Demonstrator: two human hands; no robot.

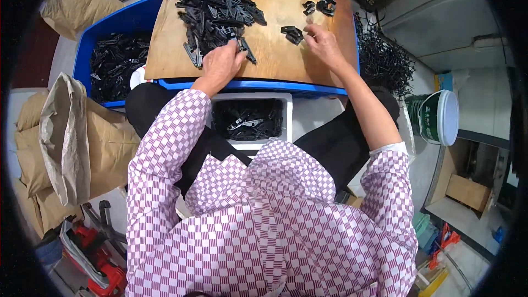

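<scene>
On a wooden board (278,66) lies a large heap of long, narrow black plastic parts (217,8). My left hand (220,63) is at the heap's near edge, its fingers curled round a black plastic part that is mostly hidden. One loose part (248,52) lies beside its fingertips. To the right, my right hand (325,47) hovers over the board with thumb and forefinger apart, the fingertips slightly blurred. Just left of these fingers sits a small group of shorter black pieces (292,34). Farther back are a few more short black pieces (326,5).
The board rests across a blue tub (88,49) holding more black parts. Below its near edge, a white foam box (287,99) contains black parts. Paper sacks (104,143) stand left. Tangled black pieces (388,58) and a green-and-white bucket (448,116) are right.
</scene>
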